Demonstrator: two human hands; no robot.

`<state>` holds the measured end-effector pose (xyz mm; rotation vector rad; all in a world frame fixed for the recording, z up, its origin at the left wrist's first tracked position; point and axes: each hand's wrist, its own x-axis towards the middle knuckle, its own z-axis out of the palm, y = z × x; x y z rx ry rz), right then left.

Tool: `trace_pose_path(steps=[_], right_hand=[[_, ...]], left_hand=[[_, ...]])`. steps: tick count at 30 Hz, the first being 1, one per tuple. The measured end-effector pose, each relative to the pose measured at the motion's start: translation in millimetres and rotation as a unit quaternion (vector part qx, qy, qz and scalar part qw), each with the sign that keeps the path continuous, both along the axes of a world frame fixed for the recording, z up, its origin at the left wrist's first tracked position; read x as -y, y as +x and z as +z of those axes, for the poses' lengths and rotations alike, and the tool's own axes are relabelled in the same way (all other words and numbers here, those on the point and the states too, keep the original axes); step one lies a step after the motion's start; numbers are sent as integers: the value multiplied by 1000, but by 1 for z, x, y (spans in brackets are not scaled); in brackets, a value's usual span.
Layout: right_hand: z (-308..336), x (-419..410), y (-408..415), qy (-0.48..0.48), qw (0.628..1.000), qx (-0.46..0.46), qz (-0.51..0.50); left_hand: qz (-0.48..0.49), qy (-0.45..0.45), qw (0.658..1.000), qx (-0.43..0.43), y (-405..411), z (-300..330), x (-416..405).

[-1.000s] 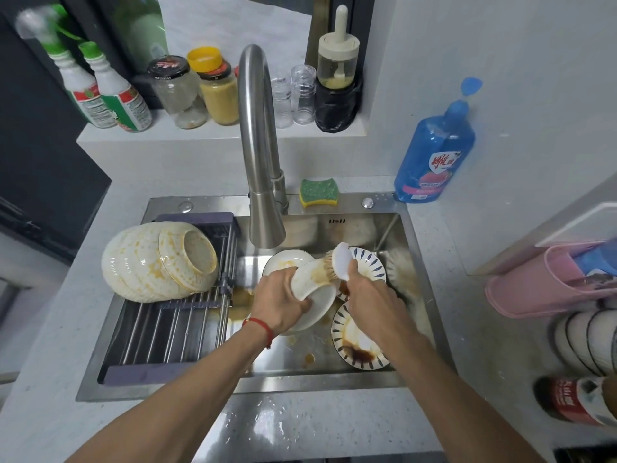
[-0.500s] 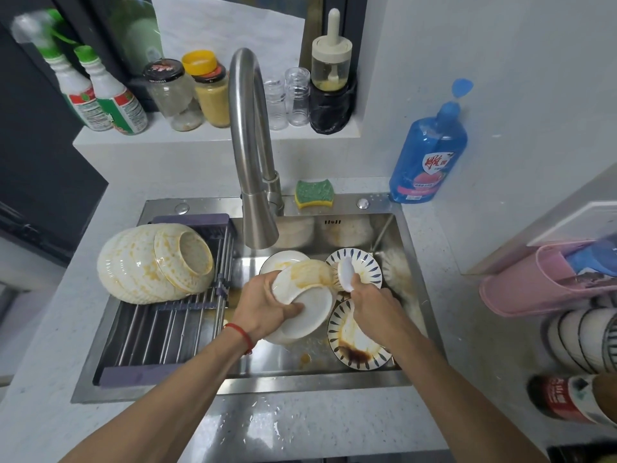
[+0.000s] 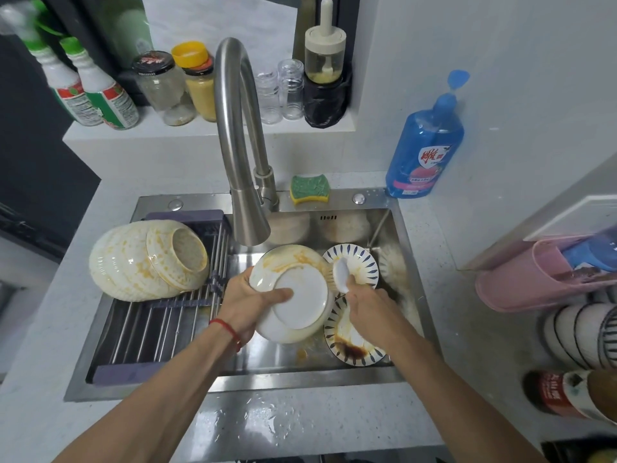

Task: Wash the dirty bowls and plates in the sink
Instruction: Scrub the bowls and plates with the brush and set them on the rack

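Pale speckled countertop [image 3: 474, 355] filling the lower frame, wet at bottom centre. Steel sink [image 3: 100, 392] set into it at centre. Blue soap bottle [image 3: 425, 142] standing at upper right, just beside the sink corner. Green-and-yellow sponge [image 3: 309, 188] on the sink's rear ledge. Raised white shelf [image 3: 213, 135] at upper left, bearing spray bottles [image 3: 90, 91] and jars [image 3: 182, 85].

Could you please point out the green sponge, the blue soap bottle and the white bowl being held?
green sponge [image 3: 309, 189], head view, top face.
blue soap bottle [image 3: 425, 152], head view, front label.
white bowl [image 3: 300, 297], head view, underside base.
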<state>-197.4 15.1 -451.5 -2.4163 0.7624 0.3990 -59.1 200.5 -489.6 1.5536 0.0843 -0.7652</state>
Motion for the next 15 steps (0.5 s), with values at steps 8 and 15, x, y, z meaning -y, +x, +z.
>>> trace_pose_path(steps=[8, 15], right_hand=[[4, -14, 1, -23, 999, -17, 34], [5, -21, -4, -32, 998, -30, 44]], left_hand=[[93, -47, 992, -70, 1, -4, -1], [136, -84, 978, -135, 3, -13, -4]])
